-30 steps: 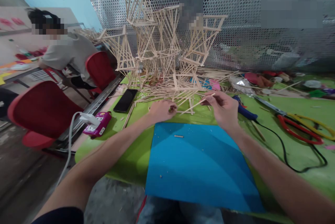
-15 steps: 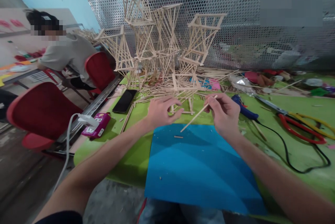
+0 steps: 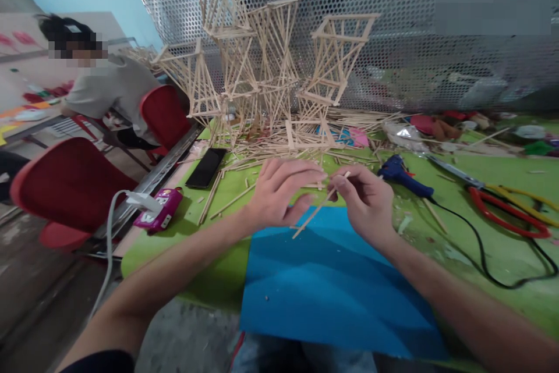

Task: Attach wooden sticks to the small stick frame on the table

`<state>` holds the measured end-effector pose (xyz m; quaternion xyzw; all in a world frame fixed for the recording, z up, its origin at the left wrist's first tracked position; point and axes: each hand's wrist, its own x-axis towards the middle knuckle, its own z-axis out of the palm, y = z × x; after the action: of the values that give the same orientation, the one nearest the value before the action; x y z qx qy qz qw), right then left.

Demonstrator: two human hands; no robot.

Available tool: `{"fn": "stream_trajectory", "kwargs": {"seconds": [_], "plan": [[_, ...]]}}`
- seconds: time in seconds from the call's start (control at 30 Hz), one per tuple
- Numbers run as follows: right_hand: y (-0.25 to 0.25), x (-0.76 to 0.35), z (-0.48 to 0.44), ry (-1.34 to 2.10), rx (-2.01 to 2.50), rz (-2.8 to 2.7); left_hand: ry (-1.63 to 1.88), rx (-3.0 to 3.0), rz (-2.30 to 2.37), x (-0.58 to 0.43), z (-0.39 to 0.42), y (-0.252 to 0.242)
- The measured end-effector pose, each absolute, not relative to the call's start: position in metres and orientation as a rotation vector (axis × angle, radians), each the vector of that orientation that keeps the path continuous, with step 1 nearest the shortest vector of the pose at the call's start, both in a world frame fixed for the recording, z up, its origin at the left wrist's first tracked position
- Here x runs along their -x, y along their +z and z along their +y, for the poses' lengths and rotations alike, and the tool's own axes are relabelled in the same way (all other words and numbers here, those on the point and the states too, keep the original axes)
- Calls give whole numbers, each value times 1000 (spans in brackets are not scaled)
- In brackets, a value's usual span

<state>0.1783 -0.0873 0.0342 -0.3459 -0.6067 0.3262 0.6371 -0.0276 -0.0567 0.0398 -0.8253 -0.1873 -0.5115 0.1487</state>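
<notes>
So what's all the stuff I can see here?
stick: one, pale wood, pinched in right hand
stick frames: several, pale wood, stacked at table's back
loose sticks: many, pale, under the frames
sheet: one, blue, table front
table: green top
glue gun: one, blue, right of hands
phone: one, black, left
chairs: two, red, left
person: one, seated far left
left hand: fingers by stick
right hand: holds stick

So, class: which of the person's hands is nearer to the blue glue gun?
Right. The right hand pinches a thin wooden stick just beside the blue glue gun; the left hand is farther off, on the other side of the right hand.
</notes>
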Motion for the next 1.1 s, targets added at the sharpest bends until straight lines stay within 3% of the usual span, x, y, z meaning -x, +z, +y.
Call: {"fn": "stream_trajectory", "kwargs": {"seconds": [0.17,0.33,0.83,1.1], "plan": [[36,-173,-88,790,756,-1405,-1441,2465,-666,0,-55,91],[41,-175,-91,606,820,-1456,-1510,2610,-625,-46,-59,129],[44,-176,-92,473,854,-1383,-1551,2683,-722,-76,-46,104],[41,-178,-90,551,910,-1392,-1796,2786,-594,-75,-39,97]]}}
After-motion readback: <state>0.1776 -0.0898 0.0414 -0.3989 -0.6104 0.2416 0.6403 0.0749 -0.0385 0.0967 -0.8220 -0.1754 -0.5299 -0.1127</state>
